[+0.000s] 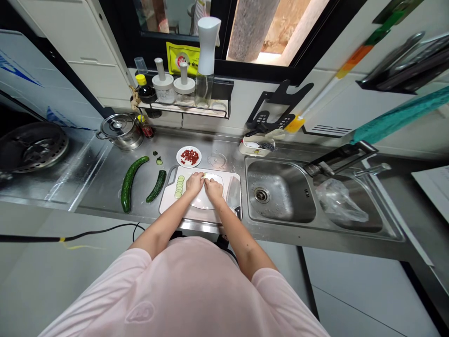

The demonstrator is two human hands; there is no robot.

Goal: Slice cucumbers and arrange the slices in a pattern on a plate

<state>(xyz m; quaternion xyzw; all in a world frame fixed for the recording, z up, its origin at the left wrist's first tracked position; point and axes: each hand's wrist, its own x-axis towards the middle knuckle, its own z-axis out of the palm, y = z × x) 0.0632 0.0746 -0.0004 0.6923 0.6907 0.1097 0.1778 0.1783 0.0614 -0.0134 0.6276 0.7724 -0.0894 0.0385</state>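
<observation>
A pale green strip of cucumber [207, 176] lies crosswise at the far edge of a round white plate [201, 202], its long axis running roughly left to right, though it is small and partly hidden. The person's left hand [194, 183] and right hand [213, 189] meet over it, both curled downward with fingers bunched and touching it; whether they are actually gripping it, I cannot tell. The plate sits on a white cutting board [199, 216]. A neat row of pale round cucumber slices [179, 187] runs front to back just left of the plate, and a steel cleaver [233, 194] lies at the board's right side, its blade pointing away from the person. On the steel counter [100, 187] to the left lie a long curved whole cucumber [129, 183] and a shorter dark green cucumber piece [156, 186], both slanting. Beyond the board is a small white plate of chopped red chilli [189, 156]. A steel sink [280, 189] lies to the right.
</observation>
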